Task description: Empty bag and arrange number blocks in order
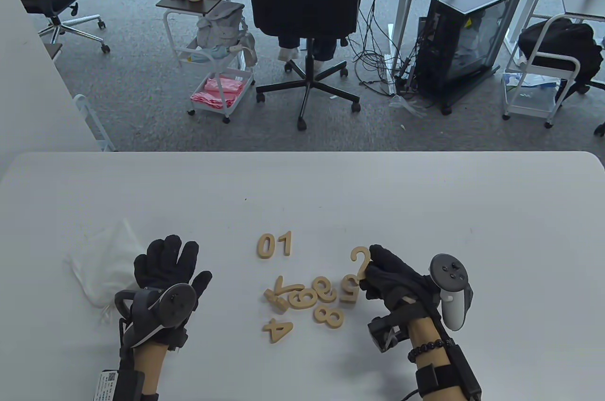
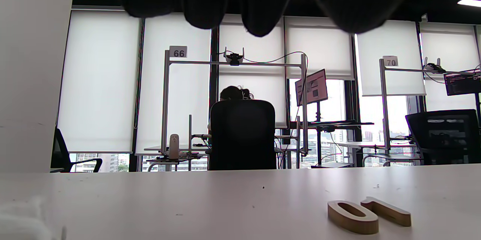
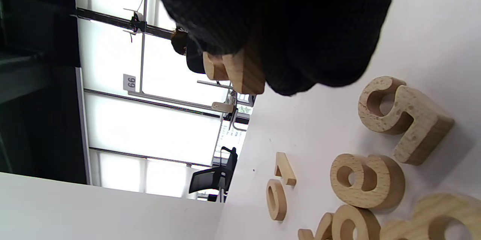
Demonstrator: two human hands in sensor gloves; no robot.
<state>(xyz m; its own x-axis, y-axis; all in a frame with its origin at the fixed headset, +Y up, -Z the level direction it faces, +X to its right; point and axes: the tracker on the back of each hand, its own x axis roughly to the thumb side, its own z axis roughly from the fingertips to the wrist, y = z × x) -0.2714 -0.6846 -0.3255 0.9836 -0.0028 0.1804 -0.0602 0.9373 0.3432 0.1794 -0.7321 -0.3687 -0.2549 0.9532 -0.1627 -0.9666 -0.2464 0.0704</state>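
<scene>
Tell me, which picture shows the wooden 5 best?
The right wrist view: the wooden 5 lies close and big on the table. The table view shows the same block small, beside the right hand. The left wrist view misses it.

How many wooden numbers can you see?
9: the 0 and 1 side by side; the 2 in the right hand; 7, 6, 9, 5, 8, 4 piled below. A 3 may be hidden.

White tags (image 2: 178, 51) on desk frames read 66 and 70 (image 2: 391, 61).
</scene>
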